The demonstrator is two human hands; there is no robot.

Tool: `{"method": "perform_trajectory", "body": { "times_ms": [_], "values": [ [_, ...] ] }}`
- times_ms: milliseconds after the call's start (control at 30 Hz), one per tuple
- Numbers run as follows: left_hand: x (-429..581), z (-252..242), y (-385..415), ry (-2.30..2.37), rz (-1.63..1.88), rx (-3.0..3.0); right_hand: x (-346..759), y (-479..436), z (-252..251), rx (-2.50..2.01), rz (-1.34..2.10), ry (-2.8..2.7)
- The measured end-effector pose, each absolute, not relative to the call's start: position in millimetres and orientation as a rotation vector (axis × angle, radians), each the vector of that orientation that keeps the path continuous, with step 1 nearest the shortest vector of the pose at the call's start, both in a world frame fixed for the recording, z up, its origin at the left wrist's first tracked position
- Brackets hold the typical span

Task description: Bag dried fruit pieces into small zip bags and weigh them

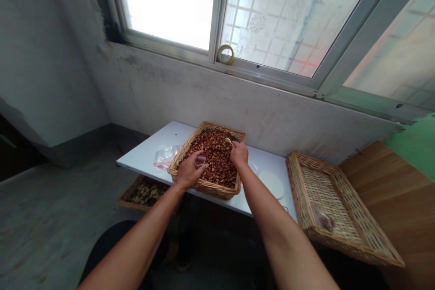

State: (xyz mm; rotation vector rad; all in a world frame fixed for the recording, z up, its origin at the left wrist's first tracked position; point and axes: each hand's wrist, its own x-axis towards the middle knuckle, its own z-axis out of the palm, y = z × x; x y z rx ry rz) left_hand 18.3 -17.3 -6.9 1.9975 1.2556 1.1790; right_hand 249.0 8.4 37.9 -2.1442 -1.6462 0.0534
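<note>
A wicker basket (207, 186) full of reddish-brown dried bits stands on a small white table (146, 154). My left hand (188, 171) is over the basket's near left part, fingers curled round a small clear container (200, 161). My right hand (239, 153) is closed over the dried bits near the basket's far right side, gripping a pale scoop or spoon (228, 140) whose tip sticks out above the fingers.
A second wicker basket (340, 235), with a clear bag in it, lies to the right. A third basket (131, 192) sits on the floor under the table. Clear bags (164, 156) and a white round lid (272, 183) lie on the table. A tape roll (225, 54) rests on the window sill.
</note>
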Motion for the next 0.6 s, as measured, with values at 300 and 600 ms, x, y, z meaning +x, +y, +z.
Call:
{"method": "perform_trajectory", "body": {
  "times_ms": [300,600],
  "values": [
    [18,-11,-16,1.275,1.154,2.116,246,-9,19,-1.939,0.164,-1.970],
    [25,-9,-19,1.336,1.061,2.257,241,-50,16,-1.957,0.225,-1.974]
  ]
}}
